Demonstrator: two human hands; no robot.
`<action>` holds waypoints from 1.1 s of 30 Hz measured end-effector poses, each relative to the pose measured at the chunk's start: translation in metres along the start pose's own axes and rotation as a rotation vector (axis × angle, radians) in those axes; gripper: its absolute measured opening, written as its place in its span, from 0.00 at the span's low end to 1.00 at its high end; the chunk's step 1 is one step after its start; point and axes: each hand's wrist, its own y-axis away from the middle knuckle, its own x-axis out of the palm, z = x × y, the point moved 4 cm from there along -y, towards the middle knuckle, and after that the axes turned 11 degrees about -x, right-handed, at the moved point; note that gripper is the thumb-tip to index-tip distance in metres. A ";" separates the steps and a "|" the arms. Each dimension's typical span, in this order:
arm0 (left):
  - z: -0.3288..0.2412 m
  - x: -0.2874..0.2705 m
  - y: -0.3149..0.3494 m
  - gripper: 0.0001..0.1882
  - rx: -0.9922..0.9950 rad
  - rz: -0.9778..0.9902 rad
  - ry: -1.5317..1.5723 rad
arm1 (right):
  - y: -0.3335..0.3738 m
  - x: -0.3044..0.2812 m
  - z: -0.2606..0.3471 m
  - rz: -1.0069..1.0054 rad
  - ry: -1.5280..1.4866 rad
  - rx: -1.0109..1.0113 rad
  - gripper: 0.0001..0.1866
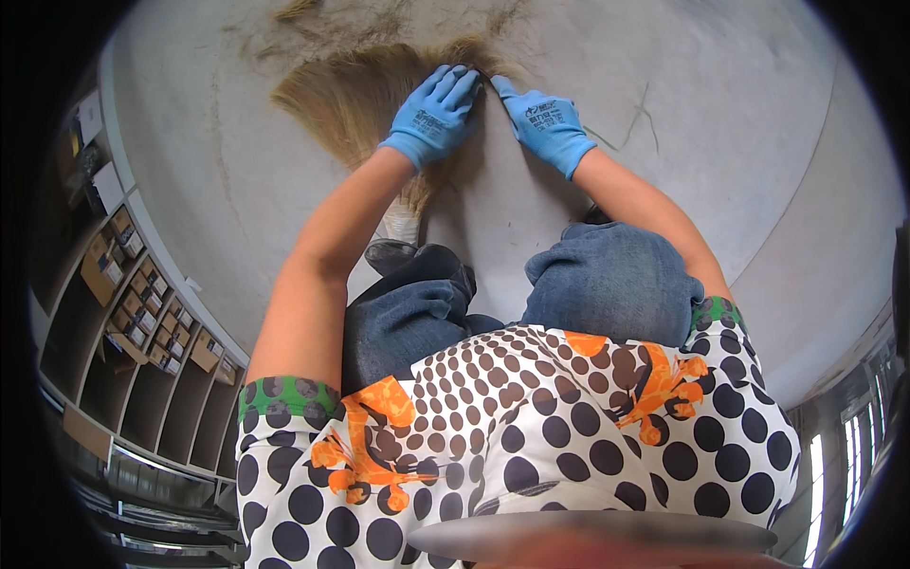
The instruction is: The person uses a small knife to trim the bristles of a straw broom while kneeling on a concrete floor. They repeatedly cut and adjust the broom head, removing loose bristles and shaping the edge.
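Observation:
A fan-shaped bundle of straw-coloured fibres [341, 95] lies on the grey floor in front of me, narrowing toward a pale end beside my left foot. My left hand [431, 116], in a blue glove, closes over the bundle's upper right part, fingers bent onto a darker tuft. Close by on the right is my right hand [548, 123], in a matching glove. One of its digits points at the tuft's edge while the other fingers are folded under. What these folded fingers hold, if anything, is hidden.
Loose fibres [299, 11] are scattered on the floor [720, 142] beyond the bundle. A thin green strand [647, 116] lies right of my right hand. Shelving [152, 403] with small cardboard boxes [142, 299] runs along the left. My bent knees [616, 280] are close below my hands.

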 end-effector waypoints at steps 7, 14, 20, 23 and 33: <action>0.007 0.008 0.004 0.23 0.010 0.032 -0.038 | 0.013 -0.001 -0.006 0.106 -0.080 0.009 0.38; 0.008 0.009 0.000 0.26 0.013 0.075 -0.058 | 0.045 0.004 -0.009 0.158 -0.081 0.016 0.36; 0.012 0.011 -0.005 0.26 -0.003 0.112 -0.075 | 0.064 0.011 -0.027 0.116 -0.105 0.017 0.36; 0.012 0.010 -0.001 0.26 -0.013 0.116 -0.092 | 0.060 -0.001 -0.018 0.062 -0.154 0.011 0.34; 0.011 0.011 -0.008 0.23 -0.016 0.068 -0.102 | -0.029 -0.005 -0.002 0.003 -0.152 -0.003 0.34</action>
